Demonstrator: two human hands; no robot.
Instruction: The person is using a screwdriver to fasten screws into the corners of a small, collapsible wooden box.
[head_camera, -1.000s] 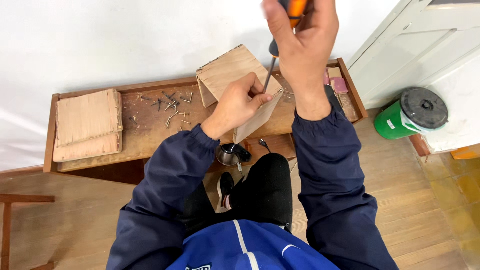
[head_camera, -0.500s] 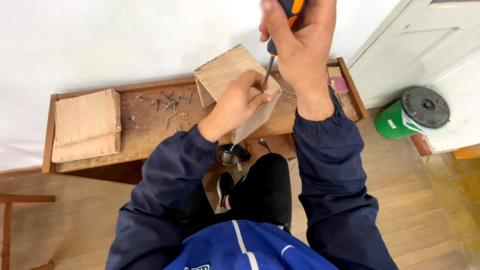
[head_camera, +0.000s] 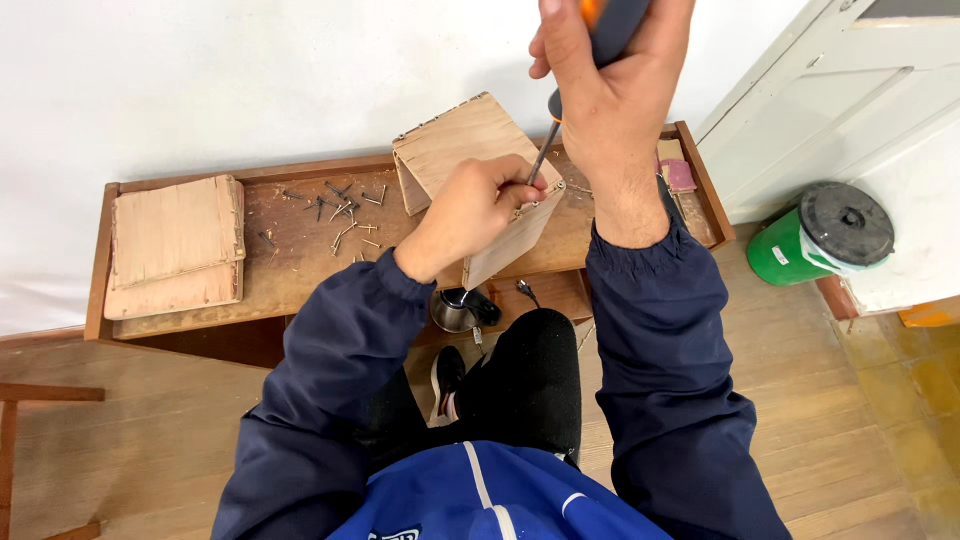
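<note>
left hand (head_camera: 478, 208) clamps the corner of the pale plywood box (head_camera: 470, 150) tilted on the low wooden bench (head_camera: 300, 250), right hand (head_camera: 610, 80) fisted round the orange-and-black-handled screwdriver (head_camera: 560, 110), tip at that corner; thin, stiff, splintery-looking panels, likely light, best gripped near the joint.

Green round tub (head_camera: 800, 250) with black lid and pale label, floor right of workbench (head_camera: 300, 260)
</note>
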